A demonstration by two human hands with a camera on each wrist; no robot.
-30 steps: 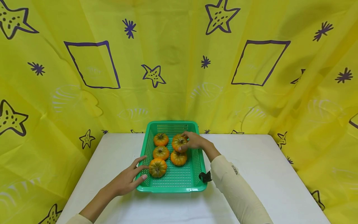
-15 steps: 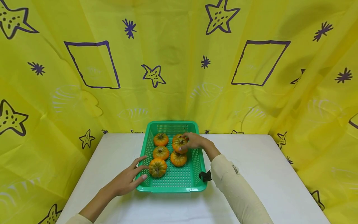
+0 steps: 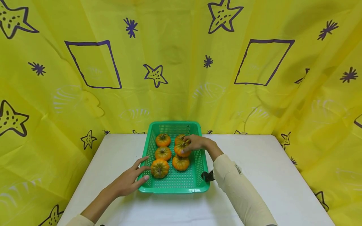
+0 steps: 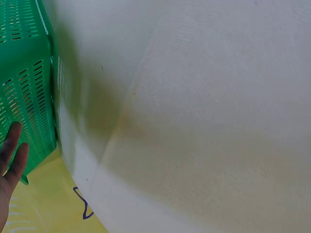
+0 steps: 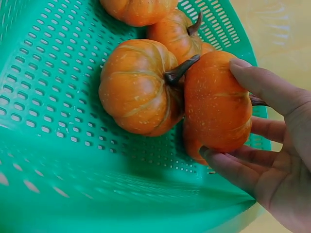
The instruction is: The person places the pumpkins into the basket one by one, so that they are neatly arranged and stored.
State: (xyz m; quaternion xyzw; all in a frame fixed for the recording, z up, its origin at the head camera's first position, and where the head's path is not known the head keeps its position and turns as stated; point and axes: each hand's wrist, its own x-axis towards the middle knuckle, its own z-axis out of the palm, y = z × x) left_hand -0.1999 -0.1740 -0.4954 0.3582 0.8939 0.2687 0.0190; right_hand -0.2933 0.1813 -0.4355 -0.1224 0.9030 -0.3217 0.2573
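In the head view, a green plastic basket [image 3: 172,190] holds several small orange pumpkins. My right hand [image 3: 198,142] reaches over its right side and grips one pumpkin [image 3: 180,150] between thumb and fingers. The right wrist view shows this held pumpkin [image 5: 216,104] tipped on its side, close against another pumpkin [image 5: 136,87]. One more pumpkin [image 3: 179,138] lies behind it, partly hidden by the hand. My left hand [image 3: 128,182] is at the basket's left rim with fingers spread, near the front-left pumpkin [image 3: 159,168]. Two fingers of it appear beside the basket wall in the left wrist view.
The basket stands on a white table [image 3: 246,175], close to its back edge. A yellow curtain [image 3: 181,62] with starfish drawings hangs behind and on both sides. A black strap-like piece [image 3: 207,176] is at the basket's right rim.
My right hand has drawn the gripped pumpkin slightly toward me, and the pumpkin behind it now shows more. The pumpkin in front has shifted a little nearer. My left hand stays put.
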